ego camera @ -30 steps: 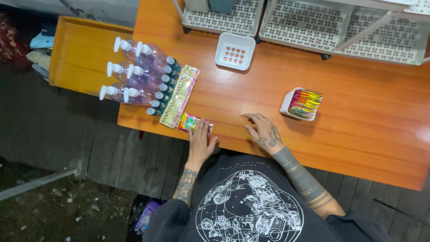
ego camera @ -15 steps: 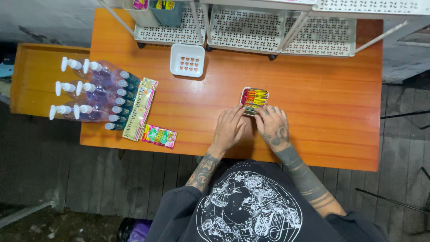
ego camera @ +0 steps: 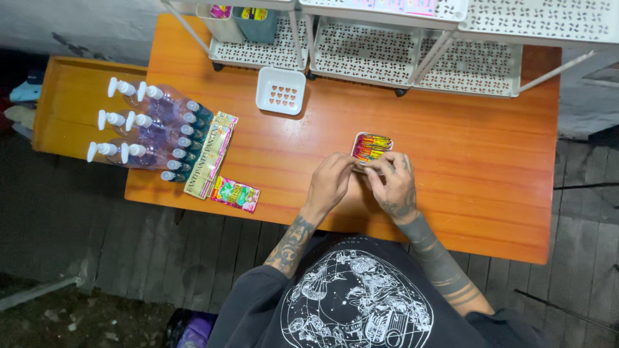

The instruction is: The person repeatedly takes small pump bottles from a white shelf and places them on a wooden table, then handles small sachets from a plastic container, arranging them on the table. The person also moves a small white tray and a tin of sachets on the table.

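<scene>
A small white tray of colourful packets (ego camera: pixel 372 145) rests on the orange wooden table (ego camera: pixel 490 167). My left hand (ego camera: pixel 330 182) and my right hand (ego camera: pixel 393 183) meet at the tray's near edge, fingertips curled and touching the packets there. Whether either hand truly grips a packet is hidden by the fingers. A loose colourful sachet (ego camera: pixel 235 194) lies near the table's front edge, well left of my hands.
Several clear pump bottles (ego camera: pixel 145 129) lie in rows at the table's left end beside a long flat packet strip (ego camera: pixel 211 154). An empty white basket (ego camera: pixel 281 91) sits behind. White perforated racks (ego camera: pixel 412 51) line the back. A lower orange bench (ego camera: pixel 71 103) stands left.
My left hand left the sachet at the front edge and moved right. Both hands came together at the tray of colourful packets; the view shifted right and closer.
</scene>
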